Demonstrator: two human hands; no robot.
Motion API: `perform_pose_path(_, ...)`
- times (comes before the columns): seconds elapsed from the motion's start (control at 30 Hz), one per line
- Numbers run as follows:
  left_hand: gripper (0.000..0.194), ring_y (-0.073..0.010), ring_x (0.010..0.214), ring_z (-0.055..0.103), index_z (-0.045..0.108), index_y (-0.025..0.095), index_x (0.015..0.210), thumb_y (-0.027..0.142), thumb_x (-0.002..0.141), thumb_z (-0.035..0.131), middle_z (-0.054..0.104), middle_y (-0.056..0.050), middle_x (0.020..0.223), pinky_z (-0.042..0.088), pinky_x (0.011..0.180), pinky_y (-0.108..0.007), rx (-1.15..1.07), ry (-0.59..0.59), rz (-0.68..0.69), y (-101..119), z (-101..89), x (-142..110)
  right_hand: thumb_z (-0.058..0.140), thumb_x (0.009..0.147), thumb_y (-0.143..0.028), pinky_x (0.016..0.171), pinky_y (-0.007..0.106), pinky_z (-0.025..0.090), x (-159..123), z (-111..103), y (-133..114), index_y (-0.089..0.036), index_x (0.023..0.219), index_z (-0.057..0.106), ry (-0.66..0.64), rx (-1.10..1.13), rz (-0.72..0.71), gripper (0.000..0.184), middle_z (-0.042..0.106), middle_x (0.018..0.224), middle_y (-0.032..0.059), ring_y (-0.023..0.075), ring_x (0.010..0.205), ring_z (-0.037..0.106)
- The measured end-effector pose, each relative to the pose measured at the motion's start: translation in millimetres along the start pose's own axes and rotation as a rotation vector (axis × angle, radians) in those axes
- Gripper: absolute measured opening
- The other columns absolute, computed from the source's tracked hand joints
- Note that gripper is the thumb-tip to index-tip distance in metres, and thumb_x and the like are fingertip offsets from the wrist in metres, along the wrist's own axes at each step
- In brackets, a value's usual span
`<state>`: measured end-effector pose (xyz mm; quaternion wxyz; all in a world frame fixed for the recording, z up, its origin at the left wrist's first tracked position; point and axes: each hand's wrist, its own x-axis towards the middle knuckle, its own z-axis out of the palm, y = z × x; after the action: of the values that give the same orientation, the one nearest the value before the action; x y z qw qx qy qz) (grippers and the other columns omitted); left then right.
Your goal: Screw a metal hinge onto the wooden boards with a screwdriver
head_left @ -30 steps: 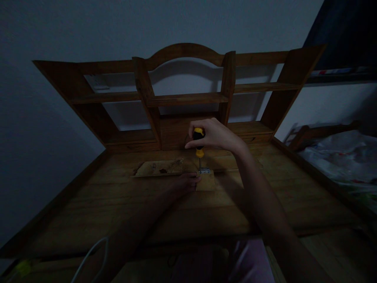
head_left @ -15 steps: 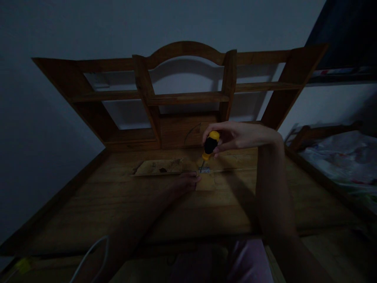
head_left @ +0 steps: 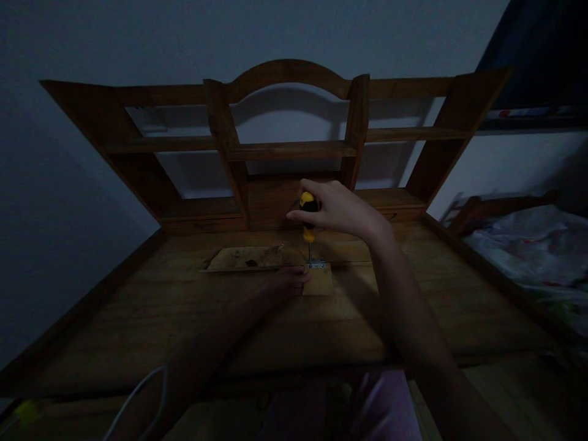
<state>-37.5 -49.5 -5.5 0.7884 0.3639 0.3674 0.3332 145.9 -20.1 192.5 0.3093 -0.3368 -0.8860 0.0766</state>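
My right hand (head_left: 334,208) is closed around the handle of a yellow and black screwdriver (head_left: 309,215), which stands nearly upright. Its tip meets the left part of a small metal hinge (head_left: 316,264). Beneath the hinge lies a small light wooden block (head_left: 318,282) on the desk top. My left hand (head_left: 293,277) lies low against the block's left side, its fingertips on the block's edge; dim light hides how the fingers grip. Whether a screw sits under the tip is too small to tell.
A wooden desk (head_left: 151,318) carries a shelf unit (head_left: 294,150) along its back. A rough, broken strip of wood (head_left: 239,258) lies left of the hinge. A white cord (head_left: 149,383) hangs by my left forearm. Plastic bags (head_left: 528,245) lie off to the right.
My right hand has turned and shifted left, bringing the screwdriver from a slant to nearly upright over the hinge. My left hand stays beside the block.
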Motion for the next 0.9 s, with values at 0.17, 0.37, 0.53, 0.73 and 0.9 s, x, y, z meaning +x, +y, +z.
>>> perform_pose_path(0.17,0.017,-0.0213,0.098,0.072,0.072,0.015,0.096,0.025,0.083,0.076,0.074,-0.012,0.106,0.056,0.09,-0.029,0.103,-0.022,0.003,5.2,6.2,-4.1,0.076,0.08,-0.039,0.064,0.026,0.042,3.7,-0.7,-1.8,-0.023,0.102,0.065,-0.17,0.223,-0.046,0.029,0.068,0.094,-0.0006,0.0142,0.069,0.063)
perform_pose_path(0.37,0.021,-0.0218,0.097,0.072,0.071,0.014,0.1,0.027,0.084,0.074,0.073,-0.013,0.108,0.056,0.089,-0.029,0.12,-0.061,0.045,-0.9,-1.1,2.4,0.072,0.082,-0.032,0.061,0.025,0.049,-3.8,-13.7,2.6,-0.024,0.116,0.06,-0.389,0.505,0.004,0.037,0.069,0.098,0.0001,0.0135,0.067,0.067)
perform_pose_path(0.53,0.017,-0.0202,0.094,0.073,0.071,0.015,0.098,0.023,0.083,0.075,0.074,-0.011,0.104,0.057,0.086,-0.027,0.099,-0.033,0.03,-1.2,-1.0,3.2,0.07,0.083,-0.037,0.063,0.027,0.049,-8.4,-18.7,0.4,-0.023,0.114,0.058,-0.39,0.48,0.036,0.036,0.07,0.092,0.0004,0.0163,0.071,0.067)
perform_pose_path(0.73,0.013,-0.0178,0.09,0.072,0.071,0.015,0.094,0.024,0.084,0.073,0.074,-0.011,0.103,0.056,0.085,-0.025,0.108,-0.034,0.015,2.5,3.2,-1.2,0.073,0.079,-0.047,0.064,0.029,0.038,1.0,-1.3,-1.0,-0.021,0.087,0.053,-0.02,0.011,0.02,0.034,0.061,0.078,0.0011,0.0181,0.072,0.056)
perform_pose_path(0.9,0.014,-0.0182,0.09,0.072,0.07,0.015,0.093,0.024,0.084,0.074,0.074,-0.011,0.102,0.056,0.085,-0.026,0.115,-0.014,0.022,1.7,4.2,-0.9,0.071,0.078,-0.035,0.063,0.028,0.038,5.3,6.3,-4.3,-0.023,0.101,0.049,-0.054,0.116,-0.032,0.034,0.064,0.083,-0.0015,0.0156,0.069,0.054)
